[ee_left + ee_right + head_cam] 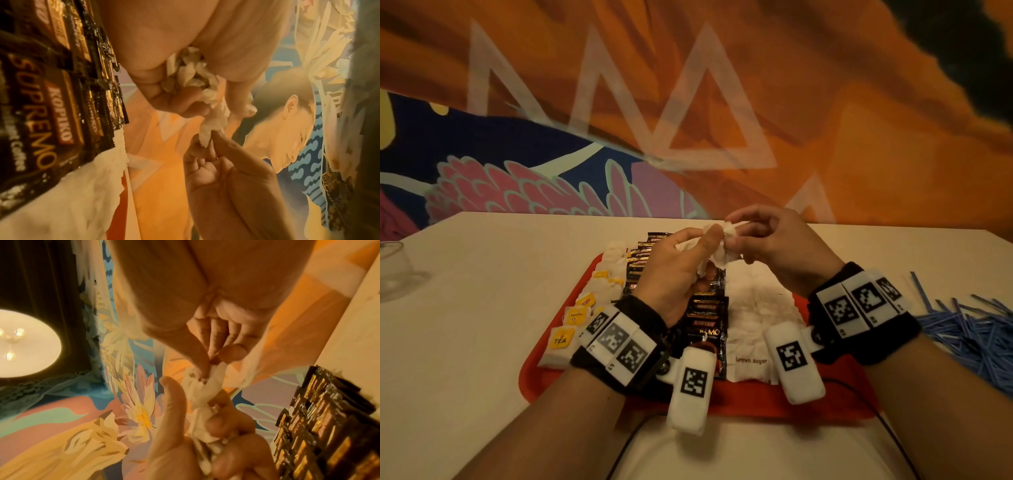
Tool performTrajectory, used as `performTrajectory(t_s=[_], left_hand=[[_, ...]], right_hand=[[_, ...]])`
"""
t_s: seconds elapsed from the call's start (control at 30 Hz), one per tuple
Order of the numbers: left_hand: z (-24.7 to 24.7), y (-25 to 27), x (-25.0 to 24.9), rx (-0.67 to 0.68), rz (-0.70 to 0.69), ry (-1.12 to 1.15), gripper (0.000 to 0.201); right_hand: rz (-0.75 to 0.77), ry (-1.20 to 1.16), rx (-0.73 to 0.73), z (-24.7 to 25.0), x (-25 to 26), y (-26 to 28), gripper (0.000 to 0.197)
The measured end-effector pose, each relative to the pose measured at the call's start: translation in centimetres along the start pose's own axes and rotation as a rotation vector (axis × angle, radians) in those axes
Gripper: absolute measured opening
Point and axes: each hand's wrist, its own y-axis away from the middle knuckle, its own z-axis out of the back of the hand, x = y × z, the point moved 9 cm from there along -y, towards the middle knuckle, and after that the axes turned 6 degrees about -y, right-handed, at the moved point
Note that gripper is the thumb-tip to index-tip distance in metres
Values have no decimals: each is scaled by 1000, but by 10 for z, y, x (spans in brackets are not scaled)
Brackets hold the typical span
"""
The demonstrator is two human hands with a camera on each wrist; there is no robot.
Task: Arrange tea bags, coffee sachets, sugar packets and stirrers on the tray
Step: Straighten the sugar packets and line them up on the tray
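both hands are working a small clump of white paper sugar packets (pixel 717 251) above the red plastic tray (pixel 541 370).

the pale table (pixel 482 308) is carrying the tray, where tagged white tea bags (pixel 571 318) are lining the left column, black-and-gold kopiko coffee sachets (pixel 705 325) are filling the middle, and white brown-sugar packets (pixel 756 308) are spreading on the right; thin blue stirrers (pixel 969 329) are lying off the tray on the table at far right. the left hand (pixel 678 270) is clenching the clump in curled fingers, while the right hand (pixel 774 240) is pinching one packet's end between thumb and forefinger. to do this well, i judge the right hand should be peeling one packet free gently, avoiding tears, then laying it flat on the sugar column.
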Motion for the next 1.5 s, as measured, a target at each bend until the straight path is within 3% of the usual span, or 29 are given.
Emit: performTrajectory(t_s=[0.07,0.17,0.33,0.53,0.67,0.9,1.13,1.3,1.5], left_hand=[[-1,0,3,-19,4,7,38],[3,-2,5,-64,-17,1,29],[12,-4,2,-117,-60,-96,16],[9,-3,-5,-107,-117,-118,10],[10,-3,-4,-100,-114,-105,15],[12,-2,-5,-143,-83,-7,19],[13,-3,-6,-150,-91,-90,13],[6,-1,-4,-124,-89,-121,17],[8,0,-5,-120,-54,-77,21]], right_hand=[[4,-104,-60,6,0,-1,29],[-57,-193,-39,5,-3,0,21],[-20,12,45,-1,1,4,15],[-7,-62,-35,5,2,5,7],[12,-25,-53,6,3,4,13],[84,46,-50,9,8,4,5],[-2,201,21,17,2,9,20],[-60,327,90,14,7,15,13],[-236,447,160,36,-9,45,14]])
